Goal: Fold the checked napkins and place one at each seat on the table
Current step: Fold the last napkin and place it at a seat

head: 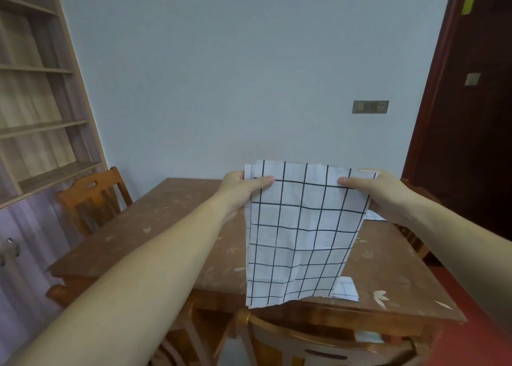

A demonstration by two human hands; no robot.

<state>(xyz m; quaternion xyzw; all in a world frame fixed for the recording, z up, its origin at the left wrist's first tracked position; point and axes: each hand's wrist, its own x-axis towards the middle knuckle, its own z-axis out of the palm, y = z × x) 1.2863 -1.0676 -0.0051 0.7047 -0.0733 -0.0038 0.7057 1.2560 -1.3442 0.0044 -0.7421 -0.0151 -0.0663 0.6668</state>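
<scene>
Left thumb: pressed flat on the front of the napkin's top left corner; the other fingers are hidden behind the cloth, so the left hand pinches it.
Right thumb: does the same at the top right corner; the right hand grasps that edge.
Why this hold: both top corners are level and pulled apart, probably so the cloth's weight hangs it smooth for the next fold.
Napkin: in the air above the table, hanging down towards the near edge; the top edge looks doubled.
Folded piece: lies on the table near the front edge, partly behind the hanging cloth, likely already set at a seat.
Second piece: on the table just below the right hand, mostly hidden.
Chairs: one at the left side, one at the near side.
</scene>
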